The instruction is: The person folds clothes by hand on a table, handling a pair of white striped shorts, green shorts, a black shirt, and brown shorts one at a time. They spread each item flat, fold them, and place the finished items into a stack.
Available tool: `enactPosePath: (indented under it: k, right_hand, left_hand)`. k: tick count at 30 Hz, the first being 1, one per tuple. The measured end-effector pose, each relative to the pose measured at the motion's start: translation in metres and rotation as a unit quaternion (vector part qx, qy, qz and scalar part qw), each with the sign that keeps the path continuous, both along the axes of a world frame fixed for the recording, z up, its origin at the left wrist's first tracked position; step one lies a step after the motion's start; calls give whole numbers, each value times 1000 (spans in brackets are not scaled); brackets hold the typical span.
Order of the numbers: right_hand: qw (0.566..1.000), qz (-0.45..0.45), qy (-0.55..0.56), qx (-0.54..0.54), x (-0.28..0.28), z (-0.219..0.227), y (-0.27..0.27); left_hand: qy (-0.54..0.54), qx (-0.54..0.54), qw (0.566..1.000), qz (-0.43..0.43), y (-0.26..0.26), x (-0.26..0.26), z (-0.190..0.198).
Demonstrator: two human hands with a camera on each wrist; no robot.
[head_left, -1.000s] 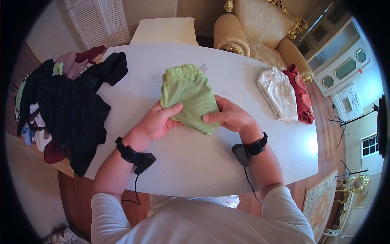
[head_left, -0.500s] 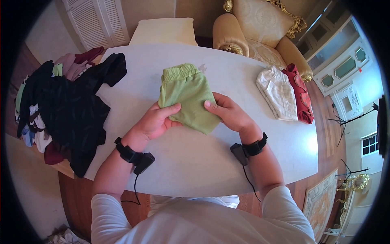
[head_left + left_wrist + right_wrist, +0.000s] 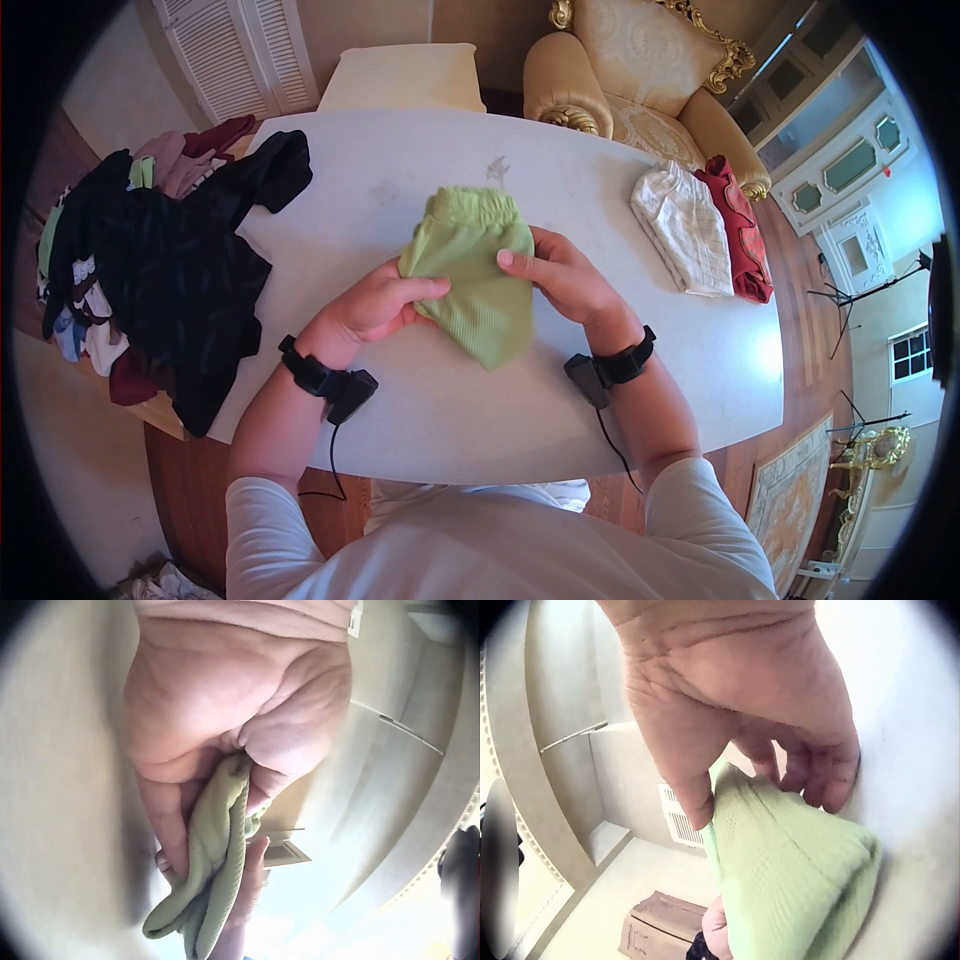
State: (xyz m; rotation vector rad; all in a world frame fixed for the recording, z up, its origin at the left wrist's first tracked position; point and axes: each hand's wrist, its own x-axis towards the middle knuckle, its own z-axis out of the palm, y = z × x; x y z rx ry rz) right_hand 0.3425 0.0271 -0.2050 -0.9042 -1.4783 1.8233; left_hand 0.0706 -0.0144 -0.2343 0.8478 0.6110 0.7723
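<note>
Light green ribbed shorts [image 3: 480,300] with a gathered elastic waistband are folded double and held over the middle of the table. My left hand [image 3: 375,305] pinches their left edge, thumb on top and fingers beneath. On the opposite edge, my right hand [image 3: 570,280] grips them below the waistband with its thumb across the front. The left wrist view shows the green cloth [image 3: 214,847] edge-on, its layers hanging together between thumb and fingers. In the right wrist view the ribbed cloth [image 3: 780,877] slopes down from my fingertips.
A heap of clothes [image 3: 150,270], mostly black, covers the left end of the white table [image 3: 440,430]. Folded white shorts [image 3: 682,230] lie at the right beside a folded red garment [image 3: 738,230]. A gold armchair [image 3: 640,80] and a cream-covered seat [image 3: 405,75] stand beyond the table.
The green shorts have come nearer my body and turned, so the waistband sits lower and their lower corner points toward me. My right hand has shifted up their edge toward the waistband.
</note>
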Motion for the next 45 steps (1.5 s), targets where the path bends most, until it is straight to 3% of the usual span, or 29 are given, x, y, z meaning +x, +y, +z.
enactPosePath:
  k: [5, 8, 17, 20, 26, 38, 45]
  right_hand:
    - [993, 27, 83, -83, -2, 6, -3]
    - [990, 19, 116, -83, -3, 3, -2]
    - [979, -142, 133, -56, -7, -9, 7]
    - [974, -155, 158, -48, -9, -10, 7]
    - [971, -150, 178, -50, -14, -6, 3]
    - [972, -141, 185, -42, -16, -4, -1]
    - [971, -148, 179, -51, -16, -4, 0]
  left_hand:
    - [49, -4, 996, -76, -8, 4, 1]
    - [47, 27, 998, -45, -4, 8, -4]
    - [53, -19, 979, 194, 10, 7, -10]
    - [86, 10, 971, 222, 9, 13, -11]
    - [151, 63, 971, 174, 11, 12, -16]
    - [166, 63, 949, 262, 5, 22, -11]
    - [143, 80, 961, 224, 6, 18, -10]
